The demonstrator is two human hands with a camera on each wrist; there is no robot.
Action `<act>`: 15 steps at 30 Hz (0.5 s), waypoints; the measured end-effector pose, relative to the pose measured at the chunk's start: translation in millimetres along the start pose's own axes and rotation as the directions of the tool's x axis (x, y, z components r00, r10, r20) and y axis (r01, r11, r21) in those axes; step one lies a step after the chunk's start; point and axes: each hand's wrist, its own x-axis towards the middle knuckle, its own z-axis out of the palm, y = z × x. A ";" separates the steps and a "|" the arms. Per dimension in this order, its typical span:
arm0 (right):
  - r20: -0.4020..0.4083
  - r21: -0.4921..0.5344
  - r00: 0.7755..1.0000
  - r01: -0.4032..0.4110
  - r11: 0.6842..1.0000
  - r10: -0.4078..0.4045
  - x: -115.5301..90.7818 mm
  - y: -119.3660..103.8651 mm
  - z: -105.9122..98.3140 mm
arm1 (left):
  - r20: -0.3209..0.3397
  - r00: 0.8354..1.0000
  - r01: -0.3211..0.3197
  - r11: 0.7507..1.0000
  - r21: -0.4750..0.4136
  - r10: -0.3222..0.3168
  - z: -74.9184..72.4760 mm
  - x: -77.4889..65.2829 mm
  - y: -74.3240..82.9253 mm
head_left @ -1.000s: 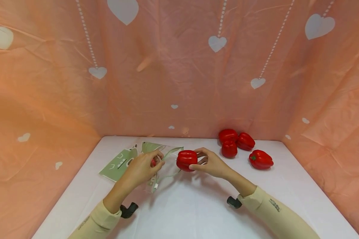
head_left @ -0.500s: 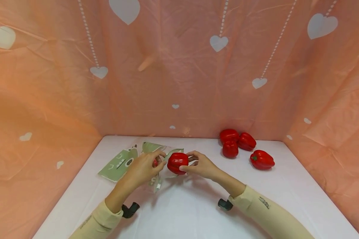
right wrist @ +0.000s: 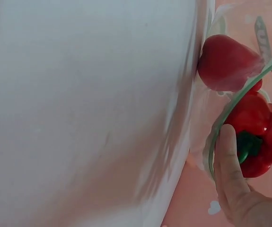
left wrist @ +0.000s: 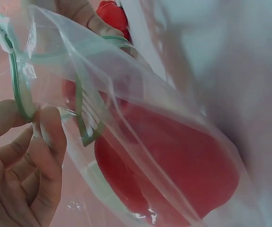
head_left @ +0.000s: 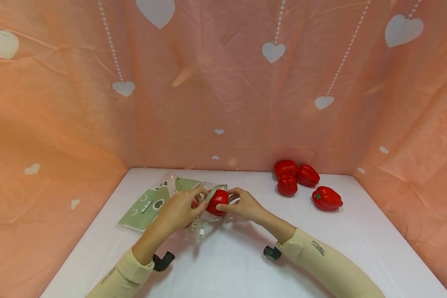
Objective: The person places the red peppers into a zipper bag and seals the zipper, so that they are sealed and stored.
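Note:
My left hand (head_left: pixel 180 209) pinches the green zip edge of a clear zip bag (head_left: pixel 141 209) printed with a green animal face. In the left wrist view, thumb and fingers squeeze that edge near the white slider (left wrist: pixel 3 41). My right hand (head_left: pixel 247 206) grips a red bell pepper (head_left: pixel 219 202) right at the bag's mouth. Its green stem (right wrist: pixel 249 145) faces the right wrist camera, and the green zip strip (right wrist: pixel 235 101) runs alongside the pepper. Inside the bag lies another red bell pepper (left wrist: pixel 169 161), seen through the film. My left hand hides part of the bag in the head view.
Several loose red bell peppers (head_left: pixel 287 185) sit at the back right of the white table (head_left: pixel 231 265), three clustered and one pepper (head_left: pixel 327 198) apart. A pink curtain (head_left: pixel 246 103) with white hearts encloses the back and sides.
My right hand has moved left with the bell pepper, bringing it from beside the bag into its mouth. The left hand keeps its pinch on the bag and has barely moved.

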 end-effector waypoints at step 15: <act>-0.011 0.103 0.999 -0.047 0.994 0.048 4.3 2.8 11.2 | 0.015 1.000 -0.015 1.000 -0.012 0.016 1.6 0.2 0.8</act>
